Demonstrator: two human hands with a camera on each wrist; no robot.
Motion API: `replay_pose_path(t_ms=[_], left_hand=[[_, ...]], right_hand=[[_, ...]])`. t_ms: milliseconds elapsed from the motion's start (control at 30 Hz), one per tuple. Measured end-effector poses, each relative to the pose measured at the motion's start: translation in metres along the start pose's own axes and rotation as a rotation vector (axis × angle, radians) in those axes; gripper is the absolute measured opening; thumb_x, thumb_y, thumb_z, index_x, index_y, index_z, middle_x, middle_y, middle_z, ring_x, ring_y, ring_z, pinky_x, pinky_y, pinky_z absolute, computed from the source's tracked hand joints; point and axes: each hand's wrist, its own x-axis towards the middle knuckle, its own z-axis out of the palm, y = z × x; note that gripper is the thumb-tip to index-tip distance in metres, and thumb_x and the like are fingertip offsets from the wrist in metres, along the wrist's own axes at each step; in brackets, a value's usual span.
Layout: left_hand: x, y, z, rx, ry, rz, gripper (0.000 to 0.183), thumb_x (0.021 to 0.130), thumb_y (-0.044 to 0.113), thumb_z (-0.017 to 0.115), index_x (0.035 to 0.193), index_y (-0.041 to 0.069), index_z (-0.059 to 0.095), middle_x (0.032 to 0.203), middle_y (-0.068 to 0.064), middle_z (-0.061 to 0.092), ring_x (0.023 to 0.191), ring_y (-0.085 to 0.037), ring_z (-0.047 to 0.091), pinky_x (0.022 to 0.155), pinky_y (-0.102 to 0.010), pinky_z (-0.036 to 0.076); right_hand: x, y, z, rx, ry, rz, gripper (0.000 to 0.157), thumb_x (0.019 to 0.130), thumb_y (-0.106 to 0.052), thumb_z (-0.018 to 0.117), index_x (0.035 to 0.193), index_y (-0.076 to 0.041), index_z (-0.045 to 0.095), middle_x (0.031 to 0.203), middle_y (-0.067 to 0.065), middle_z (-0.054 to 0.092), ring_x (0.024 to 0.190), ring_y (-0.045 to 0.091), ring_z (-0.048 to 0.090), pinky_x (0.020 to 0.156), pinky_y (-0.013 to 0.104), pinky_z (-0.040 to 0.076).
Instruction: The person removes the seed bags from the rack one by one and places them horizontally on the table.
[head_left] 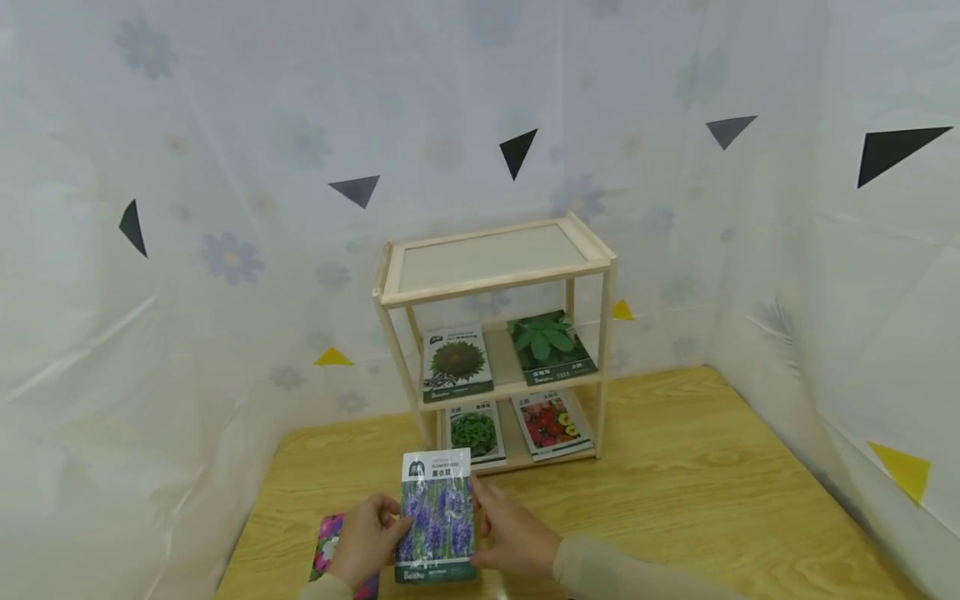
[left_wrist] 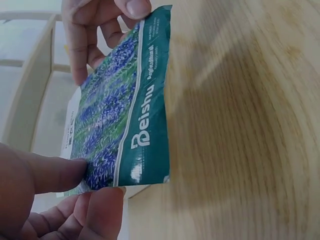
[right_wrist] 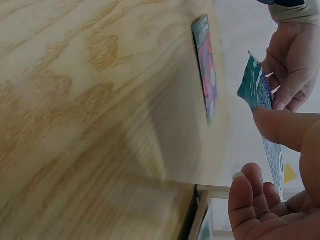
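Observation:
A lavender seed packet (head_left: 437, 517), purple and green with a dark green bottom band, is held up above the table in front of the shelf. My left hand (head_left: 367, 537) pinches its left edge, thumb on the printed face and fingers behind, as the left wrist view shows. On the opposite edge, my right hand (head_left: 516, 529) grips the packet with its thumb near the lower corner. A pink flower seed packet (right_wrist: 207, 70) lies flat on the table, partly hidden under my left hand in the head view.
A two-level wooden shelf (head_left: 495, 285) stands at the back. Its middle level bears a sunflower packet (head_left: 457, 364) and a green-leaf packet (head_left: 551, 346). Below lie another leafy packet (head_left: 475, 433) and a red-and-yellow flower packet (head_left: 552, 425). The wooden table (head_left: 697, 475) extends right; patterned sheeting surrounds it.

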Motion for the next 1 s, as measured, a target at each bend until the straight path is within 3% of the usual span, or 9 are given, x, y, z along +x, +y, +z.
replay_pose_path(t_ms=[267, 500, 667, 767, 900, 1000], left_hand=[[0.003, -0.020, 0.001, 0.047, -0.018, -0.058, 0.026, 0.081, 0.020, 0.070, 0.089, 0.000, 0.056, 0.073, -0.005, 0.053, 0.056, -0.014, 0.054, 0.046, -0.028, 0.050], [0.006, -0.033, 0.000, 0.181, -0.020, -0.053, 0.026, 0.079, 0.022, 0.071, 0.087, 0.001, 0.059, 0.072, -0.003, 0.056, 0.060, -0.014, 0.056, 0.052, -0.031, 0.049], [0.005, -0.041, 0.001, 0.233, -0.029, -0.054, 0.026, 0.078, 0.022, 0.072, 0.085, 0.001, 0.059, 0.069, -0.001, 0.056, 0.061, -0.014, 0.054, 0.053, -0.032, 0.047], [0.005, -0.047, 0.003, 0.259, -0.028, -0.038, 0.023, 0.078, 0.020, 0.072, 0.083, 0.001, 0.059, 0.067, 0.000, 0.055, 0.060, -0.013, 0.053, 0.053, -0.032, 0.047], [0.005, -0.051, 0.005, 0.321, -0.048, -0.065, 0.022, 0.077, 0.020, 0.073, 0.083, 0.001, 0.061, 0.067, 0.000, 0.055, 0.060, -0.014, 0.054, 0.055, -0.035, 0.047], [0.002, -0.050, 0.008, 0.339, -0.091, -0.145, 0.022, 0.078, 0.020, 0.072, 0.085, 0.001, 0.063, 0.067, 0.000, 0.056, 0.059, -0.015, 0.054, 0.054, -0.036, 0.047]], right_hand=[[0.009, 0.012, 0.021, -0.052, 0.013, 0.042, 0.104, 0.068, -0.021, 0.081, 0.146, -0.004, 0.015, 0.106, -0.007, 0.042, 0.076, 0.004, 0.048, 0.061, 0.017, 0.044], [0.014, 0.020, 0.035, -0.078, -0.052, 0.097, 0.098, 0.072, -0.027, 0.078, 0.147, -0.011, 0.017, 0.102, -0.007, 0.041, 0.073, 0.002, 0.046, 0.059, 0.019, 0.044], [0.013, 0.022, 0.039, -0.130, -0.102, 0.149, 0.091, 0.074, -0.038, 0.075, 0.146, -0.019, 0.023, 0.120, -0.005, 0.042, 0.095, 0.008, 0.050, 0.074, 0.028, 0.048], [0.014, 0.023, 0.041, -0.177, -0.120, 0.143, 0.087, 0.074, -0.043, 0.073, 0.144, -0.022, 0.026, 0.129, -0.003, 0.040, 0.111, 0.013, 0.046, 0.085, 0.034, 0.046], [0.016, 0.029, 0.048, -0.193, -0.144, 0.125, 0.082, 0.075, -0.044, 0.072, 0.142, -0.022, 0.032, 0.118, -0.009, 0.043, 0.098, 0.005, 0.047, 0.077, 0.029, 0.047], [0.017, 0.034, 0.053, -0.182, -0.169, 0.107, 0.076, 0.078, -0.043, 0.069, 0.141, -0.021, 0.034, 0.106, -0.012, 0.043, 0.082, 0.000, 0.045, 0.063, 0.024, 0.044]])
